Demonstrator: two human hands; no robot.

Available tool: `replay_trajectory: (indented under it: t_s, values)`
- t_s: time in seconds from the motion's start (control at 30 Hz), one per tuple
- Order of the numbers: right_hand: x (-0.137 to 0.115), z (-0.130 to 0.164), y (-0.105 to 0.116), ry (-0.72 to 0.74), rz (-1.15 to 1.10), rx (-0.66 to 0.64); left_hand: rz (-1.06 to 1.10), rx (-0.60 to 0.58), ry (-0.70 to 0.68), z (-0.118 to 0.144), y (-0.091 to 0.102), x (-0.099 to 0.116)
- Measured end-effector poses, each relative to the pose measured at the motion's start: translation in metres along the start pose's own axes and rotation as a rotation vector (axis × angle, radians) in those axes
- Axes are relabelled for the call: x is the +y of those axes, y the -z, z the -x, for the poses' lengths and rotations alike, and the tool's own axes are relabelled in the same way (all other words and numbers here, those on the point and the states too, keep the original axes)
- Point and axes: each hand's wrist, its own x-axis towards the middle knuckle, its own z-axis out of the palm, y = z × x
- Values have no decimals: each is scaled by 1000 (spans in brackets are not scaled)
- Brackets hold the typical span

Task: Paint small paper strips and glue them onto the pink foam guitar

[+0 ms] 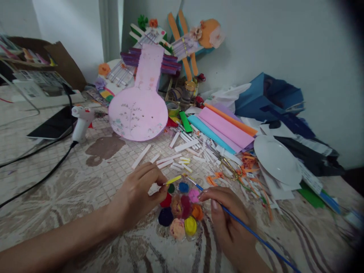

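Pinching a yellow-painted paper strip (173, 179) between fingertips, the left hand (139, 193) holds it just above the paint palette (179, 208) on the tabletop (85, 182). Right hand (224, 216) is closed around a blue paintbrush (244, 225), bristles beside the strip.

A home craft corner: paint palette (179, 212), glue gun (81, 123) (plugged in), paper strips (182, 151) on a tablecloth (71, 182).

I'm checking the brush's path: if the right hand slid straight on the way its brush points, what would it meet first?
Likely the yellow strip pinched in the left hand, just past the blue paint well; the right hand aims its brush up-left, though depth is unclear.
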Motion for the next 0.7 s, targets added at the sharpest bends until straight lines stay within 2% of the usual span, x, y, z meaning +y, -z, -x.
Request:
replay_trajectory:
  t_s: [0.17,0.27,0.43,0.53,0.7]
  values:
    - [-2,1,1,99,0,-97,7,11,2,0,0,-1]
    - [1,3,0,26,-3,-22,54,15,36,0,1,-1]
    - [6,6,3,-54,-121,77,249,-81,233,-3,5,-3]
    - [4,5,4,-79,-203,137,405,-82,297,-5,4,-5]
    - [1,5,4,-92,-295,144,581,-72,346,-5,0,-8]
